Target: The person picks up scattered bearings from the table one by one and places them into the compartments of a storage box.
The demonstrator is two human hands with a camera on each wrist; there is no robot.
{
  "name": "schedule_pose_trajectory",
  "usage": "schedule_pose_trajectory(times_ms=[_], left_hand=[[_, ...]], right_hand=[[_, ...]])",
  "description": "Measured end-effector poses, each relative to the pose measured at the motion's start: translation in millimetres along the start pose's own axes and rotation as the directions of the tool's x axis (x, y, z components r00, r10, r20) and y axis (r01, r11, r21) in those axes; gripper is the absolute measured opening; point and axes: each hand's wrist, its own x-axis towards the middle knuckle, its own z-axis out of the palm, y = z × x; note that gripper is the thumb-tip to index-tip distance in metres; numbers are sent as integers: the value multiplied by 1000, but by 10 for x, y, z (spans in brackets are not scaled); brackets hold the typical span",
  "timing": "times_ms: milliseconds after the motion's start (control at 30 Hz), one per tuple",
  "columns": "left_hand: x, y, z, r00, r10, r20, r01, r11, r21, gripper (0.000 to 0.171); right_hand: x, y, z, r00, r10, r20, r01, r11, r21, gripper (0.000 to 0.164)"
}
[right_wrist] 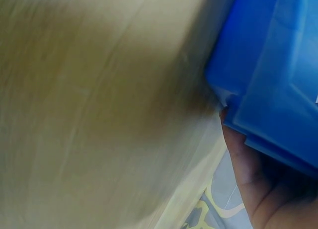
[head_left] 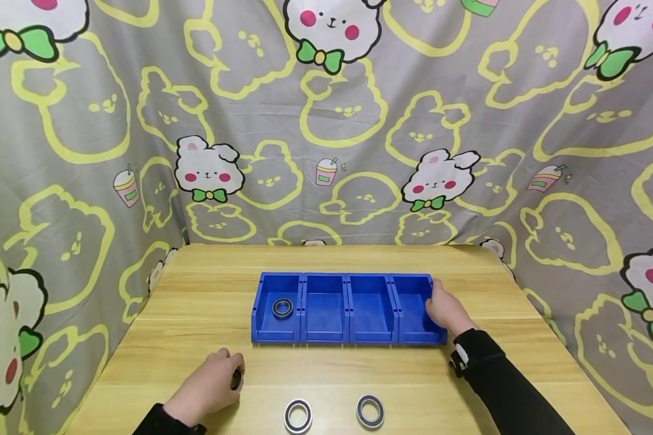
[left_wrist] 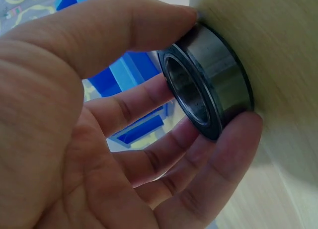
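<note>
My left hand (head_left: 211, 382) pinches a ball bearing (left_wrist: 218, 72) between thumb and fingers. In the left wrist view this bearing stands on edge close over the table, its steel outer ring and dark seal showing. My right hand (head_left: 448, 308) grips the right side wall of the end bin in a row of blue bins (head_left: 326, 338); in the right wrist view the bin (right_wrist: 278, 90) hides part of the fingers. Another bearing (head_left: 282, 300) lies in the leftmost bin. Near the front of the table lie two more, a middle bearing (head_left: 287, 417) and a right bearing (head_left: 380, 413).
The row of bins stands across the middle of the light wooden table (head_left: 207, 302). Behind the table and along both sides hangs a grey patterned curtain (head_left: 261, 115).
</note>
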Motion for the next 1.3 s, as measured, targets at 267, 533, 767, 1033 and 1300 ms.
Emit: schedule_pose_trajectory(times_ms=[267, 533, 767, 1033, 1300], left_hand=[[92, 103, -141, 997, 62, -34, -63, 998, -25, 26], [326, 383, -371, 976, 214, -45, -213, 977, 24, 27], [656, 659, -502, 943, 329, -52, -326, 943, 61, 25], [1057, 968, -557, 927, 373, -46, -367, 924, 104, 29], [1386, 1195, -460, 928, 373, 25, -373, 922, 102, 36]], right_hand=[[16, -3, 0, 1000, 1, 1, -1, 1000, 11, 64], [-1, -10, -7, 1000, 1, -3, -1, 1000, 11, 64], [5, -9, -10, 1000, 3, 0, -3, 1000, 12, 64], [23, 4, 17, 1000, 2, -7, -2, 1000, 31, 63], [18, 3, 29, 1000, 24, 1, -24, 999, 46, 65]])
